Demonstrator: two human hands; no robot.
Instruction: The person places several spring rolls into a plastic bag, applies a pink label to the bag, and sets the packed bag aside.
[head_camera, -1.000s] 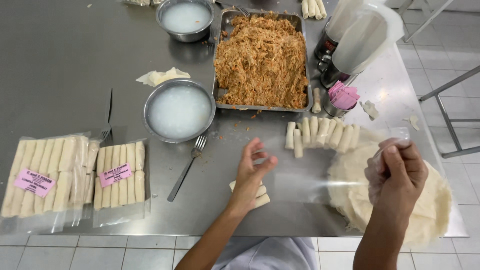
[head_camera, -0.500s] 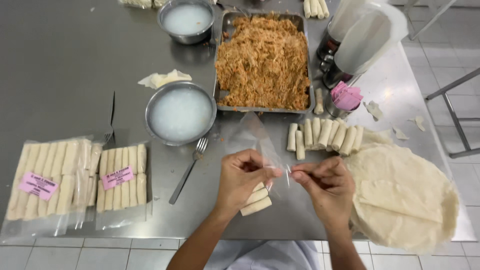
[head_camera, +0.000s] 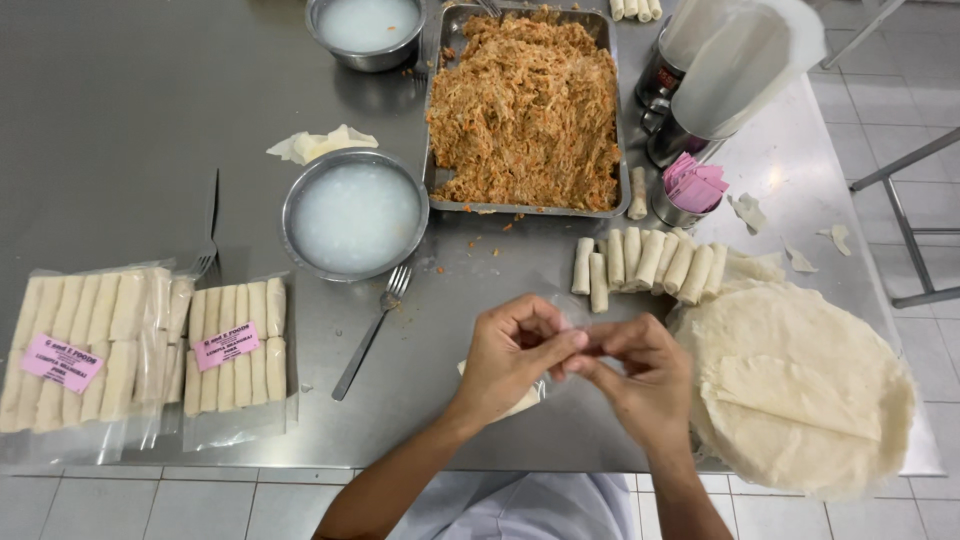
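Pinching a thin clear plastic bag (head_camera: 572, 318) between them, both hands sit close together near the front edge of the steel table (head_camera: 120, 110). The left hand (head_camera: 515, 352) has thumb and fingertips closed on the film, and the right hand (head_camera: 640, 375) does the same from the other side, fingertips nearly touching the left's. The bag is so see-through I can barely make out its edges, so can't tell how far it's opened.

Right under the left hand, at about 7 o'clock from the pinch, a pale roll (head_camera: 520, 402) peeks out, lying on the table.

Going outward: at 1 o'clock from the hands there's a row of rolled spring rolls (head_camera: 645, 262), side by side. At 3 to 4 o'clock, just beside the right hand, a stack of round wrappers (head_camera: 800, 385) hangs near the table corner. At 9 o'clock a fork (head_camera: 372, 330) lies diagonally, and past it two sealed packs of rolls (head_camera: 150, 345) with pink labels. At 11 o'clock a metal bowl of white paste (head_camera: 355, 212), and at 12 o'clock a tray of shredded orange-brown filling (head_camera: 525, 110). A small tin of pink slips (head_camera: 690, 188) stands just right of the tray.
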